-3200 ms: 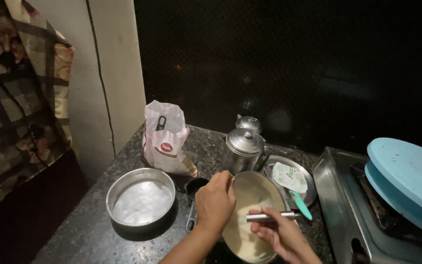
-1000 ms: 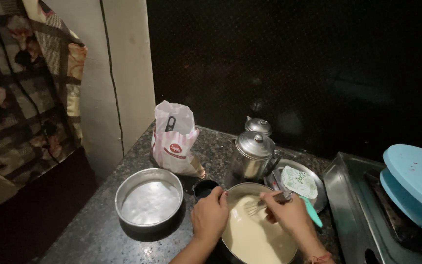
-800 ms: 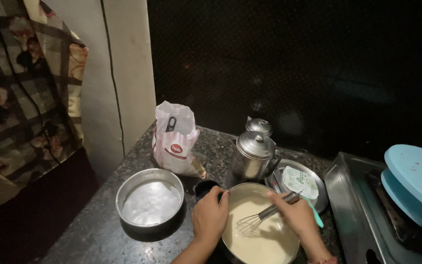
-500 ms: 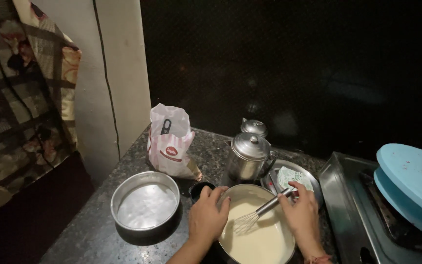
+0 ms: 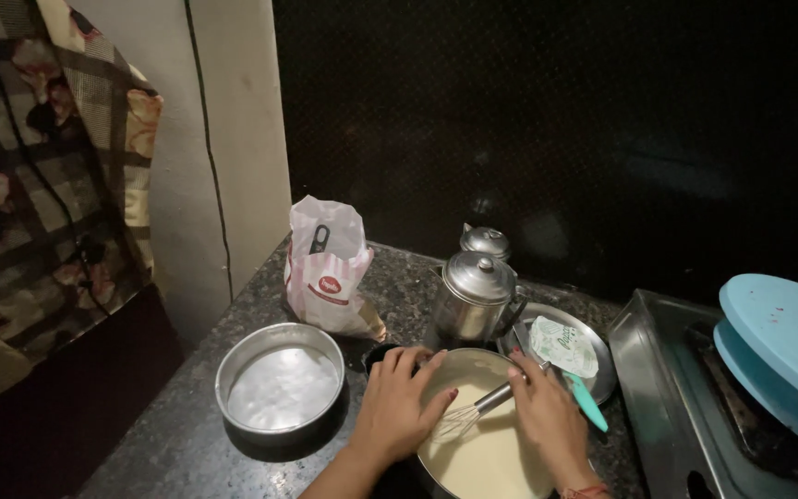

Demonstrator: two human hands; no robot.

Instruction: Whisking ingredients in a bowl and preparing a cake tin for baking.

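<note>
Gripping the whisk (image 5: 473,411) in my closed right hand (image 5: 547,420), I see its wires in the batter below; my left hand (image 5: 399,407) clasps the bowl (image 5: 473,453) rim beside it.

Dark speckled stone worktop (image 5: 187,434), empty round steel cake tin (image 5: 279,386), pink-white flour bag (image 5: 330,268), two steel lidded pots (image 5: 475,296), batter bowl (image 5: 477,444), steel plate (image 5: 593,356), steel stove (image 5: 695,397)
</note>
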